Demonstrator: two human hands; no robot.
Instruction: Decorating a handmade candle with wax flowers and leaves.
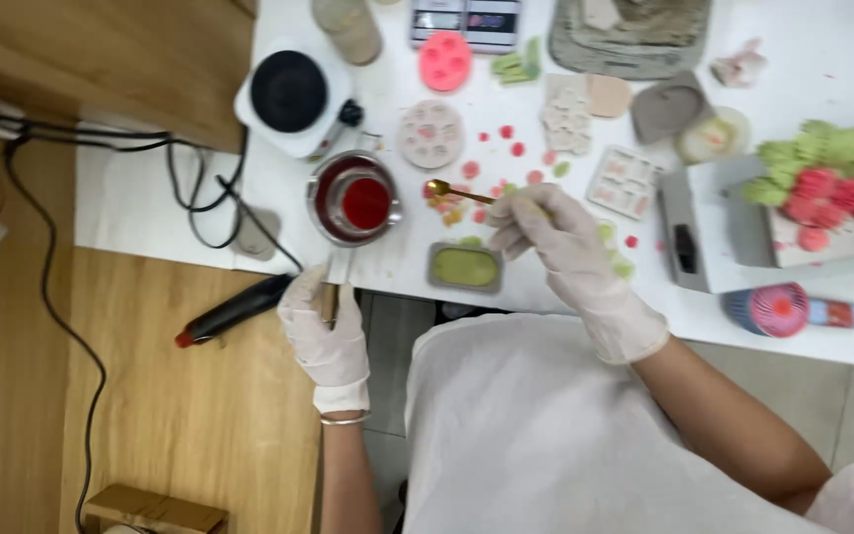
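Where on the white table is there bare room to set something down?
Bare table lies left of the small pot, crossed only by black cables. Another strip runs along the near edge right of the green tray. Between the spoon and moulds it is crowded.

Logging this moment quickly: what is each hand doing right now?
Left hand: closed on the handle of the small metal pot of red liquid.
Right hand: closed, holding a thin gold spoon.
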